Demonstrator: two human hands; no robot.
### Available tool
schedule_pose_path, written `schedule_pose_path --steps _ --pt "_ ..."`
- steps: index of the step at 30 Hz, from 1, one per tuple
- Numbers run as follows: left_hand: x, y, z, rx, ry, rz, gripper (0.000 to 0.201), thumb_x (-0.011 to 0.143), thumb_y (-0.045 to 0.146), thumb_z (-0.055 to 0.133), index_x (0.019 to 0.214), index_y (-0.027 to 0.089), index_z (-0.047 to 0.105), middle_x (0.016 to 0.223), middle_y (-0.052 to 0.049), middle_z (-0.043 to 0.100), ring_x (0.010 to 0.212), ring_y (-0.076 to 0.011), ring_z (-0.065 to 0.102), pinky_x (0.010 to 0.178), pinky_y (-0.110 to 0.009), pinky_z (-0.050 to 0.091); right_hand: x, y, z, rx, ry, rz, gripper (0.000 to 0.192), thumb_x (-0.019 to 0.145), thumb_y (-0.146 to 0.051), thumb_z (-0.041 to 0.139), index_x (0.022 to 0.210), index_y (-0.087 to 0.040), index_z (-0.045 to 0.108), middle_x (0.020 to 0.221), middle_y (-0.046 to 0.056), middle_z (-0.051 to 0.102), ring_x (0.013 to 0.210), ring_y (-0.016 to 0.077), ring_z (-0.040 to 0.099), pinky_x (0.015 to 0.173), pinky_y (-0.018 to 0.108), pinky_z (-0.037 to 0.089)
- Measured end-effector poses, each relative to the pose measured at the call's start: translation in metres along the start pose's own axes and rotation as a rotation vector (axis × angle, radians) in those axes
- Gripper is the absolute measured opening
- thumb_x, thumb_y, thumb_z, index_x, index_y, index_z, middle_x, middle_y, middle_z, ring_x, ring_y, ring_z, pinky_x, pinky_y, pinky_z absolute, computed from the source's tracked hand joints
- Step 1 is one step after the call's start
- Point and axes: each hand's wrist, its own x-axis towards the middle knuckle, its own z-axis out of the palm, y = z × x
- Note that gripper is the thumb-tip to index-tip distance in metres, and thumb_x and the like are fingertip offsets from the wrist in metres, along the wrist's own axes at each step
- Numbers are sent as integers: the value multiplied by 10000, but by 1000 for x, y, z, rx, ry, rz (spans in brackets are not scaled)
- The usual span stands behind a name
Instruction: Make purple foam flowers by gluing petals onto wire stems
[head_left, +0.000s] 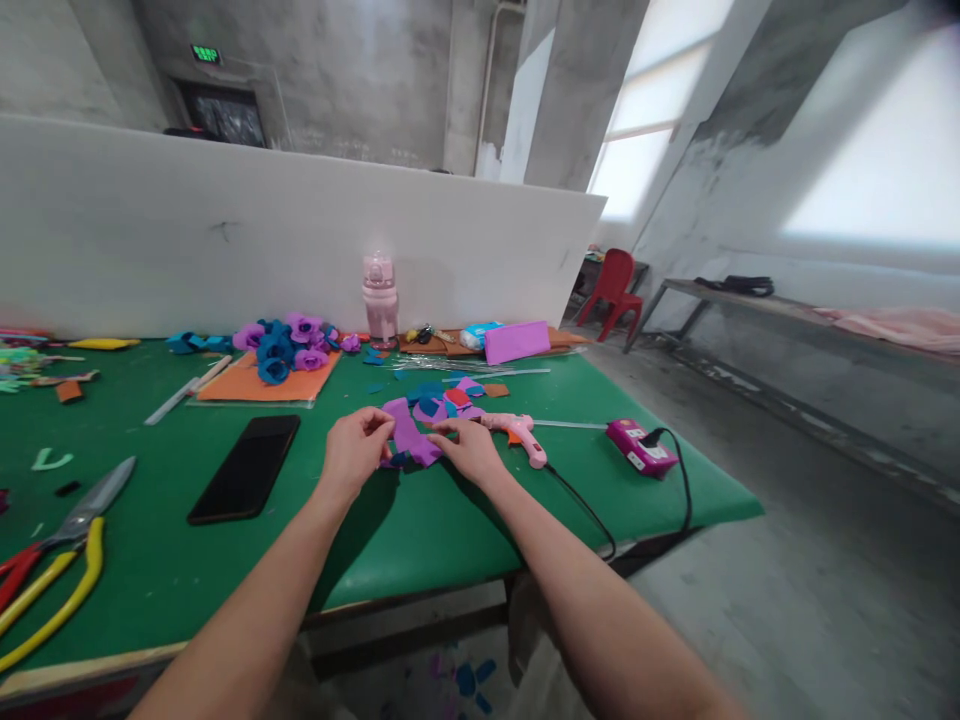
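Note:
A strip of purple craft paper (409, 436) is stretched between my two hands, just above the green tabletop. My left hand (355, 446) pinches its left edge between thumb and fingers. On the other side, my right hand (472, 450) is closed on its lower right edge. Cut purple and blue pieces (429, 404) lie in a loose pile right behind the strip. A pink hot glue gun (526, 437) rests on its side just right of my right hand, with a clear glue stick (570, 425) behind it.
A black phone (246, 470) and yellow-and-red-handled shears (79, 540) lie to the left. Paper flowers (276, 350) sit on an orange sheet (304, 384). A pink bottle (381, 305) stands by the white partition (300, 220). A magenta power strip (642, 448) with a black cord is at the right.

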Motion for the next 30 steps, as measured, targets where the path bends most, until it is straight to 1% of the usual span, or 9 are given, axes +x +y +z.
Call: schedule_pose_path --steps 2,6,10,13,19,23,27,28,30 --pt "-1 2 1 -46 -9 -19 165 676 332 556 706 172 584 393 52 508 335 -98 443 362 -199 322 1 -5 3 48 50 -29 221 769 -383 539 775 -194 651 759 25 639 684 137 544 640 250 423" --pt "-7 10 7 -139 -31 -32 185 667 337 577 735 165 575 431 52 507 353 -88 439 346 -189 303 -1 -17 10 331 -75 84 273 727 -431 568 759 -164 613 584 -25 547 474 78 443 475 201 360" --pt "-13 15 11 -306 -116 -97 298 605 366 656 789 154 557 510 56 513 371 -68 425 332 -177 277 -5 -21 10 453 -125 119 254 684 -403 606 691 -150 582 502 -55 477 436 60 406 448 188 330" --pt "-15 15 11 -350 -158 -120 281 588 367 676 680 139 539 456 59 467 364 -54 396 344 -169 272 -8 -20 6 423 -132 121 249 689 -394 604 691 -146 580 491 -52 483 431 61 411 441 187 327" --pt "-17 20 6 -224 -273 -62 273 608 365 668 727 137 578 443 38 505 371 -67 428 346 -166 293 -17 -24 -2 259 -156 60 263 720 -410 582 687 -149 595 485 -46 485 428 63 414 440 186 331" --pt "-19 22 5 -185 -306 -50 246 607 347 665 706 144 567 429 33 516 375 -76 445 350 -168 308 -18 -20 -37 98 -127 62 324 765 -479 505 763 -174 615 607 -7 582 490 88 485 474 198 367" --pt "-22 21 3 -141 -353 -62 211 619 334 643 680 147 567 408 30 510 371 -82 451 343 -166 298 -21 7 -97 -392 195 200 262 763 -426 511 758 -179 601 679 25 622 603 123 529 537 215 349" --pt "-23 20 3 -136 -364 -66 206 624 334 637 675 147 566 406 30 509 368 -82 450 342 -165 295 -22 14 -108 -490 207 273 249 743 -412 532 739 -172 598 664 32 623 598 129 526 532 220 334" --pt "-24 17 2 -135 -378 -69 203 633 335 628 676 148 563 406 31 508 364 -80 448 342 -164 296 -25 27 -122 -562 100 397 229 697 -391 573 675 -164 602 615 31 622 565 130 518 514 222 311"
